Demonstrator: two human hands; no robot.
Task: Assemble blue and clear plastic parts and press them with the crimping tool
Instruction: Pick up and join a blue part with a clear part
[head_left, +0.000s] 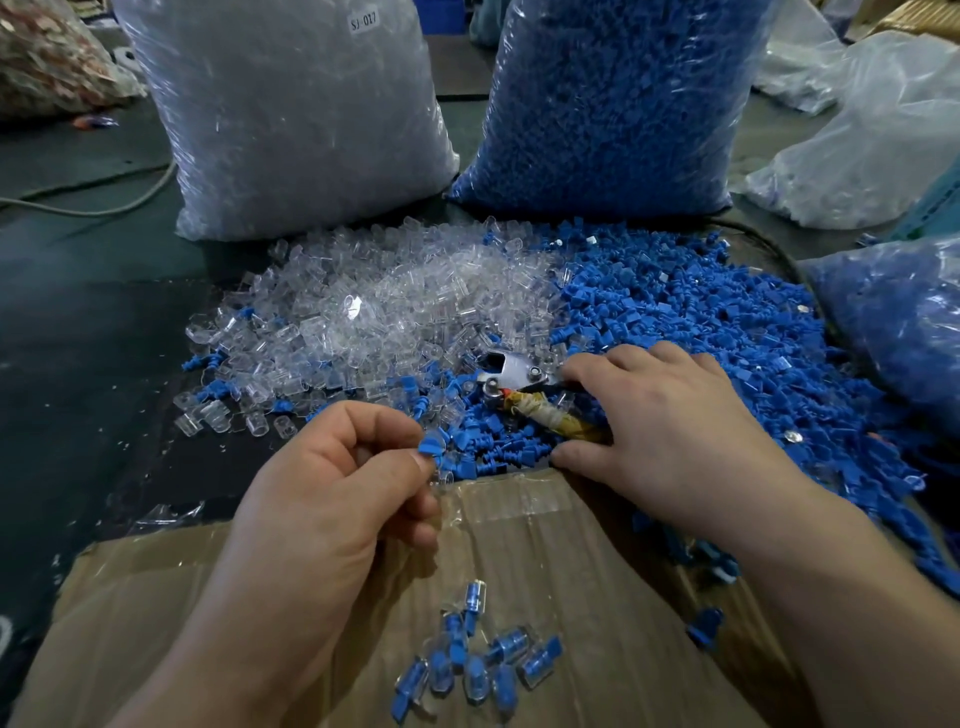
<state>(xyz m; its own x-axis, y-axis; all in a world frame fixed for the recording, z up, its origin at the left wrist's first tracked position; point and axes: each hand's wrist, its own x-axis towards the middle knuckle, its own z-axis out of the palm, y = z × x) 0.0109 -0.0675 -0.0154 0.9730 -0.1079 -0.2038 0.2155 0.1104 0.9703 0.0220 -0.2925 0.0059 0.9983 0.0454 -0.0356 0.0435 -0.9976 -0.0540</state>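
Pinched blue part (432, 448) in left hand (332, 483), laid spread right hand (670, 431) over crimping tool (522, 382) half-buried in blue pile (717, 322).

On my feed I counted two hands, left hand (332, 499) and right hand (670, 415), one pinched blue part (430, 447), one crimping tool (511, 371), one clear heap (374, 306) and one blue heap (701, 312) of uncountable loose parts, two tall bags (291, 114), one cardboard sheet (519, 545) and roughly ten assembled pieces (498, 649).
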